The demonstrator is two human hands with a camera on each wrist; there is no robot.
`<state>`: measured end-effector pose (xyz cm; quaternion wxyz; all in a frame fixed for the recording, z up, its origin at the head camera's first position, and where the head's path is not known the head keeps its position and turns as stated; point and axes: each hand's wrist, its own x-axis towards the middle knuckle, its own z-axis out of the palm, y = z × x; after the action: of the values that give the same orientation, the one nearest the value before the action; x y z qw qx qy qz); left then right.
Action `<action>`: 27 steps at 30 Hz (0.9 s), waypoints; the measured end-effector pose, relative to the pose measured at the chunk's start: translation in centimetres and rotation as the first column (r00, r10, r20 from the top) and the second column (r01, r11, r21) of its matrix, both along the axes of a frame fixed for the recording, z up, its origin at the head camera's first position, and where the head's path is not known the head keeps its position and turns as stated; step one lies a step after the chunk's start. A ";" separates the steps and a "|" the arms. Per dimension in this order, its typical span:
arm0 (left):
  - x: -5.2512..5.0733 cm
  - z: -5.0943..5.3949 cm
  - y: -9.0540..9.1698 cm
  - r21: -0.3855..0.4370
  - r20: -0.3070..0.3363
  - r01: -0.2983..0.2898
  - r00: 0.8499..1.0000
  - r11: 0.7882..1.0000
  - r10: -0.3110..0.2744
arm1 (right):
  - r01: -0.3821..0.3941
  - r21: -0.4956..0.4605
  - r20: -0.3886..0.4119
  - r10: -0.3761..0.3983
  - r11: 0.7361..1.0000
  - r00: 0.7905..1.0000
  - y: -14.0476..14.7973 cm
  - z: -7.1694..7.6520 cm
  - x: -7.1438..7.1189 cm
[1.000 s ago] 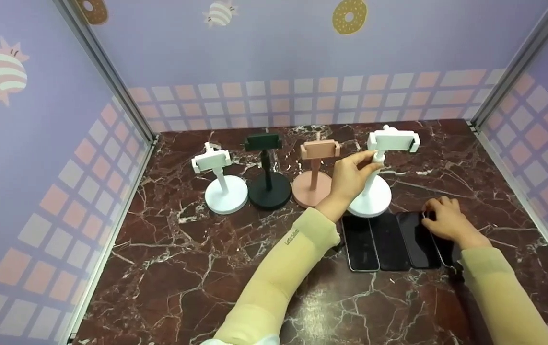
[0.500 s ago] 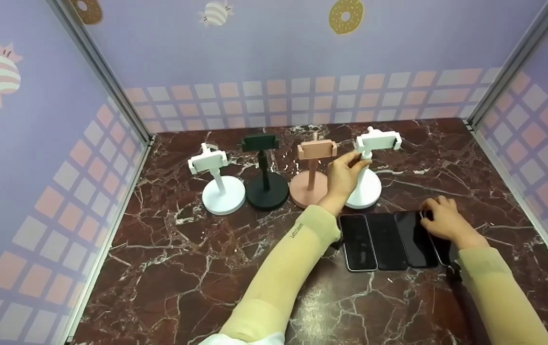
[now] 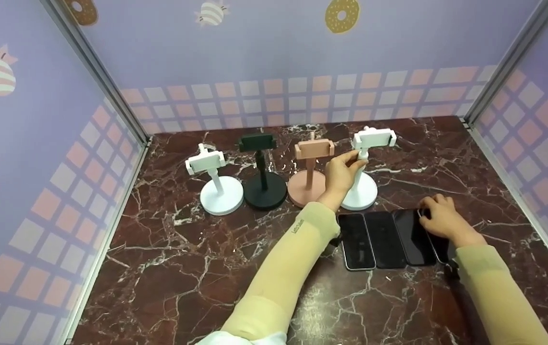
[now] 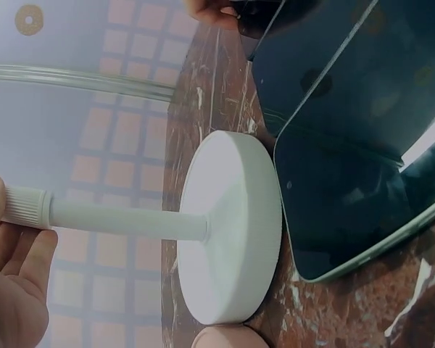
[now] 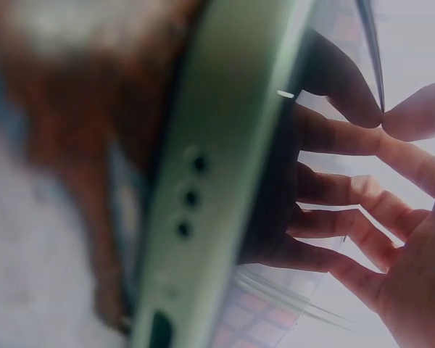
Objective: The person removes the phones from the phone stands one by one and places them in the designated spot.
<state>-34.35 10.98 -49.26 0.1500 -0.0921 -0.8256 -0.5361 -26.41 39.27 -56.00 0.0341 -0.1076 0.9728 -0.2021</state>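
Note:
My left hand (image 3: 341,175) pinches the ribbed collar of the rightmost white phone stand (image 3: 361,194), between thumb and fingers. In the left wrist view its round base (image 4: 228,232) stands on the table right by a dark phone (image 4: 341,210). My right hand (image 3: 441,218) rests at the upper edge of the rightmost phone (image 3: 440,248), its fingers touching without curling round it. Beside that phone several black-screened phones (image 3: 357,242) lie flat in a row. In the right wrist view the fingers (image 5: 417,170) meet their reflections on the dark screen.
Left of the held stand are a pink stand (image 3: 314,149), a black stand (image 3: 265,191) and another white stand (image 3: 222,196). The dark red marbled table (image 3: 197,297) is bounded by purple patterned walls (image 3: 274,57).
The held white stand has slid slightly left and back toward the pink one, and its holder has turned a little. My right hand has stayed by the rightmost phone.

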 end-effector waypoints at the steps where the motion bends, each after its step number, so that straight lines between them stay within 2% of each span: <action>1: -0.1 0.0 0.0 -0.008 0.009 -0.006 1.000 1.000 0.006 | -0.002 0.000 0.003 0.002 1.000 1.000 -0.1 0.0 0.0; 5: -0.2 0.0 0.0 -0.032 0.032 -0.024 0.999 0.999 0.025 | -0.005 0.011 0.011 0.005 1.000 1.000 -0.2 0.2 -0.1; 12: -0.1 0.2 0.0 -0.076 0.025 -0.029 0.999 0.997 0.031 | 0.018 0.075 -0.005 -0.017 0.997 1.000 -0.9 1.0 -0.2; 17: 0.3 0.0 -0.2 -0.040 0.037 -0.028 0.999 0.999 0.029 | 0.028 0.088 -0.034 -0.025 0.996 0.999 -2.0 1.6 -0.3; 23: 1.7 -0.2 -0.8 0.066 0.085 0.040 0.995 0.997 -0.046 | 0.049 0.053 -0.083 -0.045 0.997 0.996 -3.5 2.3 -0.1; 27: 3.4 -0.3 -1.7 0.074 0.090 0.088 0.991 0.993 -0.094 | 0.072 0.018 -0.093 -0.070 0.997 0.993 -4.7 2.9 0.4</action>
<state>-30.98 9.29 -49.51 0.0898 -0.0992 -0.8075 -0.5745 -26.03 34.54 -53.07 -0.0169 -0.0815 0.9787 -0.1877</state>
